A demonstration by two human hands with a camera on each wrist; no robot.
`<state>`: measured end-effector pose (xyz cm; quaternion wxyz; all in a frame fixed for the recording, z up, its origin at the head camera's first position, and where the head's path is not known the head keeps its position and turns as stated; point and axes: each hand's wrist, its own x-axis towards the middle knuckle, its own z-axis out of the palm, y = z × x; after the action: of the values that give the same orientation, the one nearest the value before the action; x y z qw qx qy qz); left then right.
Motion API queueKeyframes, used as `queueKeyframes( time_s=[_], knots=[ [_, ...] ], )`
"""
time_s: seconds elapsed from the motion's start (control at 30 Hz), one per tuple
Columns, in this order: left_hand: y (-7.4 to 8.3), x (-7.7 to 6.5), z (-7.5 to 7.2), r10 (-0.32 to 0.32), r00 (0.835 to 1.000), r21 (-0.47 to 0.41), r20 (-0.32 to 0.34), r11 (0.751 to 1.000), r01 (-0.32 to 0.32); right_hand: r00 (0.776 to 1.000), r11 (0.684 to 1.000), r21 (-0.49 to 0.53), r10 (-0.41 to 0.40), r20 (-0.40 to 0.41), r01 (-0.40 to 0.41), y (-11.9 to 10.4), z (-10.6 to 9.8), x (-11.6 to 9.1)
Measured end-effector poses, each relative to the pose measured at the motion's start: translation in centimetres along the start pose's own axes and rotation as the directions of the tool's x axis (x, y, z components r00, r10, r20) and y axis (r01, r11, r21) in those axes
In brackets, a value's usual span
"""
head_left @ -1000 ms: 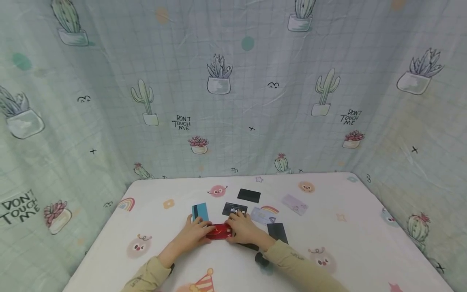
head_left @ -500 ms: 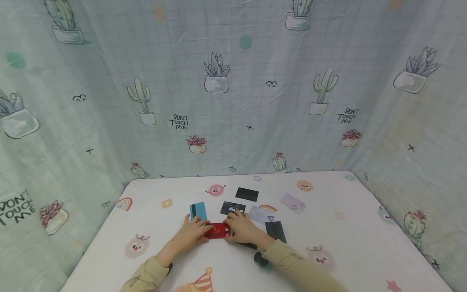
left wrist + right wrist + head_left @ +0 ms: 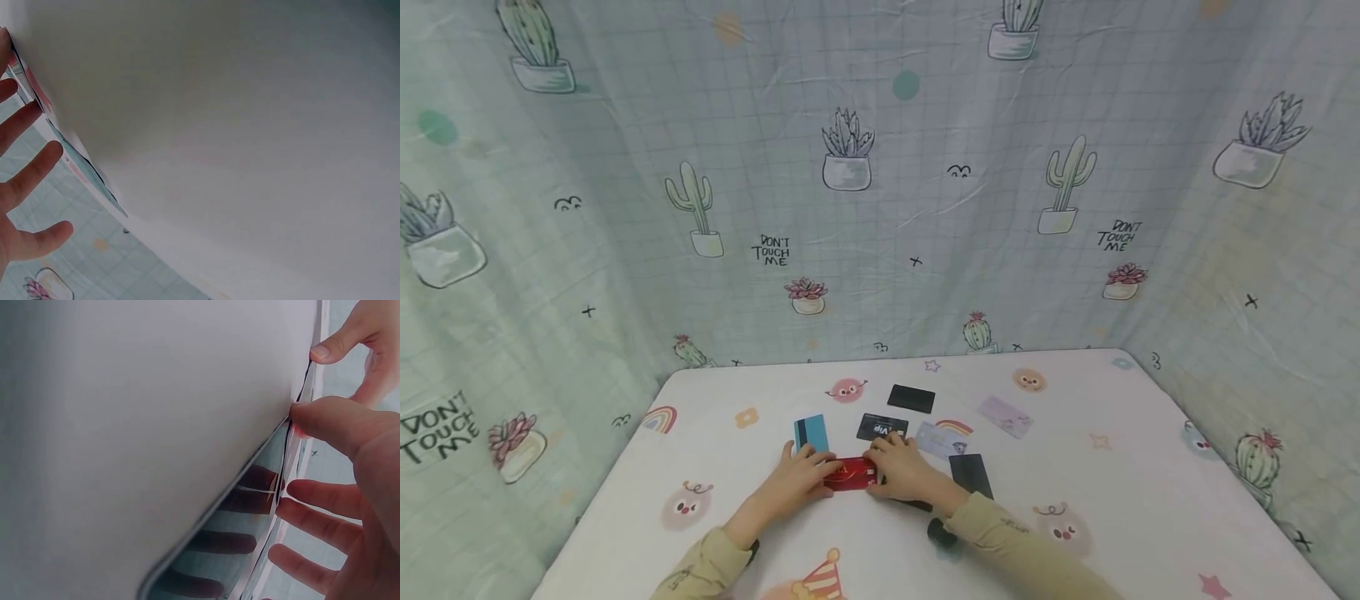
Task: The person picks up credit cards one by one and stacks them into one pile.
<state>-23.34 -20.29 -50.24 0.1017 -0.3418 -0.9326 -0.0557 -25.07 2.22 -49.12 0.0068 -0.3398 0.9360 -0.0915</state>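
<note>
A red card with pale print lies on the white table, between my two hands in the head view. My left hand pinches its left end, thumb at the near edge and a finger at the far edge. The right hand grips the other end likewise. Just beyond the left fingers is a blue card with a dark stripe, partly covered. A black VIP card lies beyond the right fingers. Under the right wrist, a dark card is mostly hidden; in the right wrist view its glossy surface mirrors the fingers.
Farther back lies another black card. To the right are a pale card, a lilac card and a dark card. A small round black object is beside the right sleeve. Cactus-print cloth hangs around the table.
The head view has shifted very slightly. Both hands keep their hold on the red card, and its print shows a little more clearly now.
</note>
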Motion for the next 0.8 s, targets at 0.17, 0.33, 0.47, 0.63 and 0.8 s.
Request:
queueKeyframes(
  time_s=[0.17, 0.33, 0.47, 0.63, 0.8],
  knots=[
    [0.1, 0.1, -0.2, -0.011, 1.000, 0.002, 0.016, 1.000, 0.011, 1.000, 1.000, 0.008, -0.002, -0.003, 0.002, 0.1, 0.1, -0.3],
    [0.1, 0.2, -0.2, -0.031, 0.999, 0.011, 0.035, 0.999, 0.030, 1.000, 1.000, 0.029, 0.001, -0.008, -0.001, 0.2, 0.1, -0.8],
    [0.1, 0.3, -0.2, -0.039, 0.998, 0.009, 0.044, 0.999, 0.039, 1.000, 0.999, 0.048, 0.013, -0.010, -0.012, 0.4, -0.1, -1.4],
    [0.1, 0.4, -0.2, -0.061, 0.996, -0.006, 0.058, 0.998, 0.062, 1.000, 0.997, 0.069, 0.021, -0.018, -0.020, 0.7, -0.3, -2.1],
    [0.2, 0.5, -0.3, -0.065, 0.997, -0.025, 0.036, 0.998, 0.066, 0.999, 0.998, 0.063, 0.018, -0.046, -0.015, 1.1, -0.8, -2.7]
  ],
)
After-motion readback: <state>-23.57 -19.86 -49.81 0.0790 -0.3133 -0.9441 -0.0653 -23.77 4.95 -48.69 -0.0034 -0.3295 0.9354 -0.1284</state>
